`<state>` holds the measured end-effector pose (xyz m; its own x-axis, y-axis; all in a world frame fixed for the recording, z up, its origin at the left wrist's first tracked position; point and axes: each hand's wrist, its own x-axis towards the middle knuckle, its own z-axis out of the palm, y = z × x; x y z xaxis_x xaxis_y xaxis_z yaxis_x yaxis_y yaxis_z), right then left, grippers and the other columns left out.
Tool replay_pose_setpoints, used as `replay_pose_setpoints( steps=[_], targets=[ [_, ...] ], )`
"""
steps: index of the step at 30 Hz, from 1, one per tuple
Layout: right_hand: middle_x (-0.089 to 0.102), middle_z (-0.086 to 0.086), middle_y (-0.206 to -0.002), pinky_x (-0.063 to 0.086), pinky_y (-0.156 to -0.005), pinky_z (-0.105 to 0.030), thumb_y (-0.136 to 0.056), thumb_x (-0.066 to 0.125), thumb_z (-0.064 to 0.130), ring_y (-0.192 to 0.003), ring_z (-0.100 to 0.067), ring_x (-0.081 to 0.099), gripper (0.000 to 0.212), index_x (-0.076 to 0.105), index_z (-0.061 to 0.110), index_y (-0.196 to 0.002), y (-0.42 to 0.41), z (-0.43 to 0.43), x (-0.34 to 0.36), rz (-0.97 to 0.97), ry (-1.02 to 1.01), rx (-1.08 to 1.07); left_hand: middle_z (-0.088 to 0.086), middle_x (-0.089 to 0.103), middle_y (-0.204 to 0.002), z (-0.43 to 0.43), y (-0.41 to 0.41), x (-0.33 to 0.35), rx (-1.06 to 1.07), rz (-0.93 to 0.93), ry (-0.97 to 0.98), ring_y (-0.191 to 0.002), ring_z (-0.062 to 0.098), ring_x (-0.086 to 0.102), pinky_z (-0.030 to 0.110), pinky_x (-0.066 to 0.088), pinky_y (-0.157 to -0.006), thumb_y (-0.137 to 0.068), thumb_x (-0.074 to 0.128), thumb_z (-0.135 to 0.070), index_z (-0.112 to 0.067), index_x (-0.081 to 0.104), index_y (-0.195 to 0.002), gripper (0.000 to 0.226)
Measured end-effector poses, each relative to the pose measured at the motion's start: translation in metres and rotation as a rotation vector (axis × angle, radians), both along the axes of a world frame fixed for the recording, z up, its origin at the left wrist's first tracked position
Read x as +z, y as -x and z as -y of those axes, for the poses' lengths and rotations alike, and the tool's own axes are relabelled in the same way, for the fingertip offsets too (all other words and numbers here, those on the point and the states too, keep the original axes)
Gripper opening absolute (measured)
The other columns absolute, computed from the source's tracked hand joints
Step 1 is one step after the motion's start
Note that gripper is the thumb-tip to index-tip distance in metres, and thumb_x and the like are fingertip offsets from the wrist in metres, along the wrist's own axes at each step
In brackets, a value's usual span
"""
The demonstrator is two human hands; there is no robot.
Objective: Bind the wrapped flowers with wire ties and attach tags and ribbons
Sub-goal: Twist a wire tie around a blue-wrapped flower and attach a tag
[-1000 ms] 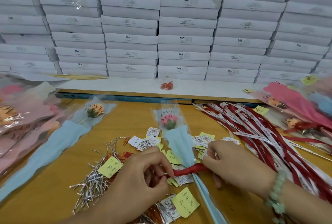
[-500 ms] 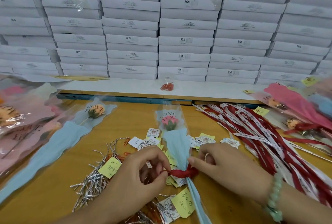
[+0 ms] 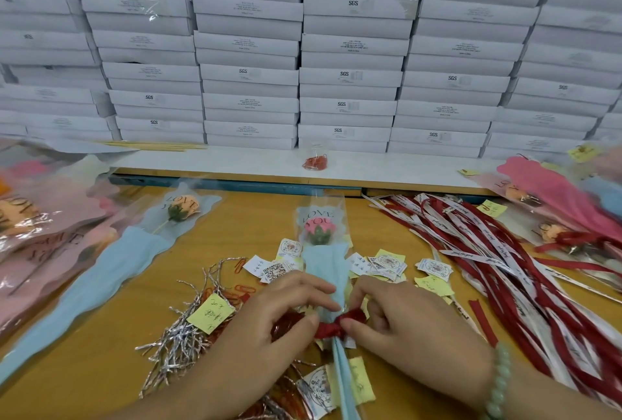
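Note:
A pink flower in blue paper and a clear "LOVE YOU" sleeve lies lengthwise in the middle of the wooden table. A red ribbon is gathered round its narrow neck. My left hand pinches the ribbon's left part and my right hand pinches its right part, thumbs almost meeting at the neck. Silver wire ties lie in a loose heap left of my left hand. Small printed tags and yellow notes are scattered around the flower.
A second blue-wrapped flower lies to the left, beside pink-wrapped ones. Red and white ribbons spread over the right side, with pink-wrapped flowers beyond. White boxes are stacked along the back behind a white shelf holding a bag of red clips.
My hands have drawn together at the flower's neck, and the ribbon that stretched between them is now bunched short. The flower has stayed in place.

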<state>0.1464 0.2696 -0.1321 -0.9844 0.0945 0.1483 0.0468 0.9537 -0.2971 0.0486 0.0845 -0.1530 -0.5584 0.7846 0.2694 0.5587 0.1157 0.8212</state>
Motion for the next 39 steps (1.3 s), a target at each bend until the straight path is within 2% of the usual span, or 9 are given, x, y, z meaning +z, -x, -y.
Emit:
replay_pose_setpoints(
  steps=[4, 11, 13, 15, 19, 26, 32, 36, 39],
  targets=[
    [0.047, 0.008, -0.057, 0.037, -0.06, -0.023, -0.092, 0.047, 0.055, -0.058, -0.004, 0.045, 0.021, 0.05, 0.035, -0.095, -0.001, 0.001, 0.002, -0.02, -0.061, 0.078, -0.026, 0.062, -0.12, -0.002, -0.001, 0.002, -0.051, 0.002, 0.036, -0.119, -0.001, 0.054, 0.03, 0.042, -0.099, -0.086, 0.045, -0.047, -0.043, 0.07, -0.105, 0.031],
    [0.06, 0.021, -0.076, 0.031, -0.051, -0.019, -0.086, 0.04, 0.045, -0.065, 0.0, 0.054, 0.017, 0.056, 0.04, -0.092, 0.008, -0.041, 0.015, -0.187, 0.055, -0.102, -0.017, 0.068, -0.105, -0.001, -0.003, 0.003, -0.017, 0.028, -0.004, -0.105, 0.007, 0.062, 0.021, 0.046, -0.087, -0.089, 0.05, -0.027, -0.038, 0.071, -0.097, 0.024],
    [0.061, 0.022, -0.079, 0.039, -0.059, -0.018, -0.088, 0.046, 0.04, -0.072, 0.002, 0.055, 0.014, 0.055, 0.042, -0.098, 0.013, -0.061, 0.012, -0.224, -0.003, -0.188, -0.016, 0.069, -0.103, 0.0, -0.003, 0.002, -0.033, 0.021, -0.005, -0.103, 0.01, 0.063, 0.022, 0.047, -0.085, -0.089, 0.051, -0.025, -0.034, 0.072, -0.091, 0.023],
    [0.06, 0.024, -0.098, 0.045, -0.079, -0.022, -0.093, 0.051, 0.035, -0.091, 0.003, 0.054, 0.02, 0.055, 0.038, -0.112, 0.016, -0.079, 0.003, -0.207, -0.148, -0.264, -0.016, 0.069, -0.102, 0.0, -0.002, 0.002, -0.038, 0.017, -0.009, -0.102, 0.01, 0.064, 0.02, 0.047, -0.082, -0.089, 0.051, -0.023, -0.031, 0.073, -0.087, 0.023],
    [0.055, 0.019, -0.122, 0.039, -0.101, -0.029, -0.098, 0.048, 0.04, -0.114, -0.003, 0.049, 0.028, 0.053, 0.035, -0.124, 0.021, -0.096, -0.014, -0.087, -0.265, -0.251, -0.017, 0.069, -0.102, 0.0, -0.002, 0.001, -0.036, 0.021, -0.013, -0.102, 0.008, 0.063, 0.018, 0.046, -0.081, -0.088, 0.051, -0.022, -0.03, 0.073, -0.085, 0.024],
    [0.058, 0.02, -0.115, 0.045, -0.095, -0.033, -0.087, 0.042, 0.063, -0.104, -0.001, 0.052, 0.053, 0.06, 0.032, -0.125, 0.026, -0.088, -0.016, -0.147, -0.129, -0.102, -0.017, 0.071, -0.1, 0.0, -0.002, 0.0, -0.037, 0.018, -0.017, -0.102, 0.007, 0.065, 0.021, 0.047, -0.086, -0.088, 0.051, -0.02, -0.03, 0.074, -0.085, 0.025],
    [0.066, 0.021, -0.103, 0.05, -0.088, -0.025, -0.085, 0.066, 0.047, -0.095, 0.001, 0.059, 0.034, 0.069, 0.031, -0.116, 0.027, -0.087, -0.017, -0.204, -0.092, -0.089, -0.014, 0.071, -0.1, 0.0, -0.001, -0.001, -0.046, 0.015, -0.017, -0.102, 0.009, 0.066, 0.022, 0.048, -0.086, -0.089, 0.052, -0.018, -0.029, 0.074, -0.086, 0.025],
    [0.073, 0.017, -0.092, 0.052, -0.077, -0.021, -0.089, 0.066, 0.034, -0.083, 0.0, 0.064, 0.016, 0.077, 0.028, -0.1, 0.026, -0.083, -0.018, -0.315, -0.12, -0.13, -0.015, 0.071, -0.1, 0.0, -0.001, 0.0, -0.049, 0.013, -0.016, -0.102, 0.008, 0.065, 0.018, 0.047, -0.086, -0.089, 0.052, -0.018, -0.03, 0.074, -0.086, 0.025],
    [0.07, 0.016, -0.09, 0.052, -0.073, -0.02, -0.09, 0.064, 0.026, -0.08, 0.002, 0.062, 0.011, 0.075, 0.026, -0.093, 0.026, -0.085, -0.019, -0.427, 0.039, -0.196, -0.015, 0.071, -0.099, -0.001, -0.001, 0.0, -0.047, 0.009, -0.02, -0.102, 0.007, 0.065, 0.016, 0.047, -0.085, -0.089, 0.052, -0.018, -0.031, 0.073, -0.086, 0.025]
  ],
)
